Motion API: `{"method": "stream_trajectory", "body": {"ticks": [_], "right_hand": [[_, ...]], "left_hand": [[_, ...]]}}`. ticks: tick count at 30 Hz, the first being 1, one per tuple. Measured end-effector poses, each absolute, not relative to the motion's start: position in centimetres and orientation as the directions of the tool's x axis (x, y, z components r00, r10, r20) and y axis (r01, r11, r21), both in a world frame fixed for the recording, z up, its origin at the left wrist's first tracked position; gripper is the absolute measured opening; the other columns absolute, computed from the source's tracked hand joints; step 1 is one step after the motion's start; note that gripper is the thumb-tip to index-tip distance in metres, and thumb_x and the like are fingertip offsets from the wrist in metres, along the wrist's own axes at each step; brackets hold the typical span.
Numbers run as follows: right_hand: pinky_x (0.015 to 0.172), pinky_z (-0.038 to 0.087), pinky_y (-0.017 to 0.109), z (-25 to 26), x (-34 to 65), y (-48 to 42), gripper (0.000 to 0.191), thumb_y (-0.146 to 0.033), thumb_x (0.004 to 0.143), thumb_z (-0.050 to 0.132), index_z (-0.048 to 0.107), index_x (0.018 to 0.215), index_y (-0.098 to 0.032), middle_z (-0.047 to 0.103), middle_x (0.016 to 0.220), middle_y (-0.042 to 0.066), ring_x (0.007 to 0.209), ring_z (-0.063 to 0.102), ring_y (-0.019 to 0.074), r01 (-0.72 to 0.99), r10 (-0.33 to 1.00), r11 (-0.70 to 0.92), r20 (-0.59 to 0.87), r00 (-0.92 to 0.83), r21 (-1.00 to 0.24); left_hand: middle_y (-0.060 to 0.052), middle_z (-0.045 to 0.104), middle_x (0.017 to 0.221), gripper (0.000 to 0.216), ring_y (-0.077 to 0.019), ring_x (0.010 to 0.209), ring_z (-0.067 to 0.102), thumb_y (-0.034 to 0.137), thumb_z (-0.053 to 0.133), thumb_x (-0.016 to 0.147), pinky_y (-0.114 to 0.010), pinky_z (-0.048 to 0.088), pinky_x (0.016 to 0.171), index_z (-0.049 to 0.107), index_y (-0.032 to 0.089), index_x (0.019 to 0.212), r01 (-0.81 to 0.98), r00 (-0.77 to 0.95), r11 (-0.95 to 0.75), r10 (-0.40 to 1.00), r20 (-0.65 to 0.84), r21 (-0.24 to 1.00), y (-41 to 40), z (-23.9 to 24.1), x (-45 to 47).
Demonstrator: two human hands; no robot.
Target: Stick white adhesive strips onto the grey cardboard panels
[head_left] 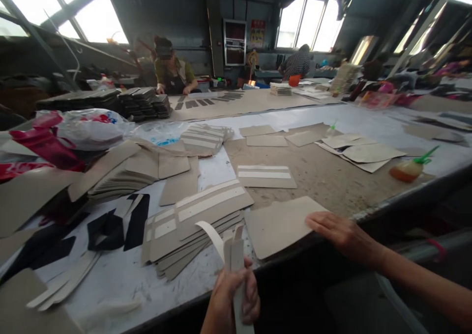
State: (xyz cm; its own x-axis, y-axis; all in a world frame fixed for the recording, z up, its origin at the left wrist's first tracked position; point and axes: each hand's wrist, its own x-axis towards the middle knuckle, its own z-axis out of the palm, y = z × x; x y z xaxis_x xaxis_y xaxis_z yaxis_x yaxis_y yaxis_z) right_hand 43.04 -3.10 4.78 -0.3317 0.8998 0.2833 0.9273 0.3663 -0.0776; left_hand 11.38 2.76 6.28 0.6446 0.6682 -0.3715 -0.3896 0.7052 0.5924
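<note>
My left hand (236, 294) is closed round a bundle of narrow off-white strips (236, 255) held upright at the table's front edge; one strip curls off to the left. To its right, a plain beige board (280, 226) with rounded corners lies at the edge. My right hand (339, 233) has that board by its right corner, fingers on top, thumb hidden. Just left of the board is a fanned stack of beige boards (199, 216) with white strips across them. Behind it lies a single board with two white strips (265, 176).
A glue bottle with a green nozzle (409, 169) stands at the right. Loose boards (365, 152) lie nearby. On the left are piled boards (121, 177), black pieces (106, 231), loose strips (66, 282) and plastic bags (92, 127). A co-worker (173, 71) sits across the table.
</note>
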Motion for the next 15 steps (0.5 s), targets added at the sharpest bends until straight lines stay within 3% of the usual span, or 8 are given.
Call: {"method": "stream_trajectory", "body": {"ticks": [5, 8, 11, 13, 15], "right_hand": [[0.094, 0.041, 0.042, 3.1, 43.1, -4.9, 0.029, -0.022, 0.089, 0.045, 0.060, 0.113, -0.022, 0.063, 0.110, 0.009, 0.108, 0.054, 0.0225, 0.931, 0.937, 0.304, 0.241, -0.254, -0.202], [0.092, 0.041, 0.040, 5.6, 40.4, -3.9, 0.029, -0.035, 0.089, 0.045, 0.063, 0.106, -0.019, 0.065, 0.102, 0.010, 0.101, 0.056, 0.0221, 0.844, 0.980, 0.182, 0.164, -0.113, -0.504], [0.076, 0.046, 0.030, 8.3, 36.7, -1.9, 0.039, -0.045, 0.090, 0.039, 0.065, 0.091, -0.016, 0.066, 0.087, 0.007, 0.082, 0.059, 0.0172, 0.491, 0.999, -0.030, -0.048, -0.025, -0.871], [0.070, 0.046, 0.028, 9.3, 34.5, -0.5, 0.044, -0.052, 0.086, 0.043, 0.065, 0.090, -0.014, 0.066, 0.084, 0.006, 0.075, 0.059, 0.0153, 0.203, 0.988, -0.116, -0.134, -0.078, -0.972], [0.063, 0.044, 0.025, 9.6, 32.8, 0.6, 0.049, -0.057, 0.081, 0.048, 0.064, 0.090, -0.012, 0.065, 0.082, 0.006, 0.068, 0.057, 0.0129, -0.066, 0.971, -0.200, -0.189, -0.143, -0.978]], "left_hand": [[0.005, 0.051, 0.052, 0.027, -0.0025, 0.037, 0.032, 0.042, 0.056, 0.078, -0.018, 0.021, 0.038, 0.052, 0.016, 0.086, -0.288, 0.621, 0.683, 0.667, -0.412, 0.671, 2.1, 6.7, 12.8], [0.003, 0.054, 0.053, 0.032, -0.0033, 0.038, 0.036, 0.044, 0.059, 0.077, -0.019, 0.024, 0.040, 0.053, 0.015, 0.086, -0.187, 0.633, 0.655, 0.650, -0.420, 0.732, 1.6, 7.0, 13.6], [0.005, 0.051, 0.050, 0.039, -0.0037, 0.037, 0.035, 0.052, 0.060, 0.074, -0.019, 0.024, 0.040, 0.053, 0.016, 0.087, -0.023, 0.681, 0.607, 0.591, -0.432, 0.794, 1.1, 7.2, 14.2], [0.006, 0.048, 0.047, 0.043, -0.0033, 0.037, 0.033, 0.056, 0.058, 0.073, -0.019, 0.022, 0.040, 0.054, 0.016, 0.087, 0.085, 0.714, 0.576, 0.534, -0.453, 0.813, 0.8, 7.4, 14.5], [0.007, 0.046, 0.047, 0.045, -0.0027, 0.038, 0.031, 0.059, 0.056, 0.072, -0.019, 0.019, 0.041, 0.055, 0.016, 0.085, 0.167, 0.746, 0.545, 0.475, -0.467, 0.821, 0.5, 7.4, 14.7]]}}
